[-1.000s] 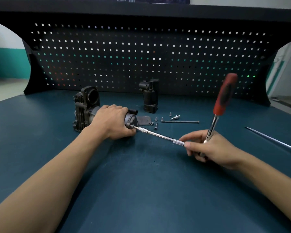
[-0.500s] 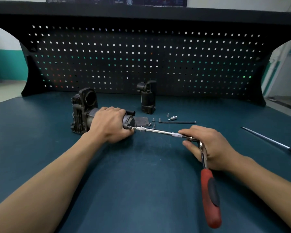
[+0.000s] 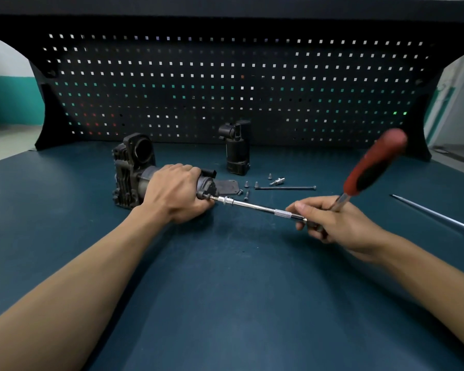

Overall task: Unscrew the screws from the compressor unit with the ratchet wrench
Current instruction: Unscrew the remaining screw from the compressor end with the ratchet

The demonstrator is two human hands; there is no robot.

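left hand [image 3: 176, 195] grips compressor unit [image 3: 134, 170] | right hand [image 3: 340, 223] holds ratchet wrench [image 3: 370, 164] (handle up)

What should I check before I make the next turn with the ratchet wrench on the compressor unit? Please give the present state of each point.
1. Compressor unit steadied: the left hand grips its cylinder on the table: ok.
2. Wrench held: the right hand grips the ratchet wrench near its head: ok.
3. Extension bar in line with the screw: ok.
4. Bit seated fully in the screw: too small to see: cannot tell.
5. Swing path free: nothing stands beside the red handle: ok.
6. Loose screws lie behind the bar, apart from it: ok.
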